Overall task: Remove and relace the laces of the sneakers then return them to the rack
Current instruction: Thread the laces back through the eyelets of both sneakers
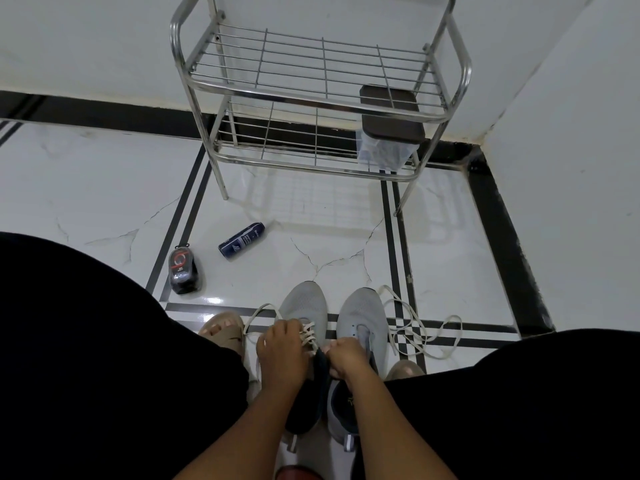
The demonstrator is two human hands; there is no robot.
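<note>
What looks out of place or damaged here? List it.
A blue can lies tipped on its side on the floor in front of the rack. Cracks run across the white tile. A loose lace sprawls beside the right sneaker, which has none threaded.

Forearms: we record both as bare from the bottom edge of the view up to the wrists, with no sleeve showing.
Left hand (282,351): we list it as bare, no ring, band or watch that we can make out.
Right hand (346,358): we list it likewise bare, nothing worn on fingers or wrist that we can tell.
Loose black cloth garment (86,358): we note plain dark fabric over both legs, filling the lower left and lower right, no print or seam legible.
Tan open-toed slide sandals (227,336): we count one on each foot, broad smooth strap, toes uncovered.
</note>
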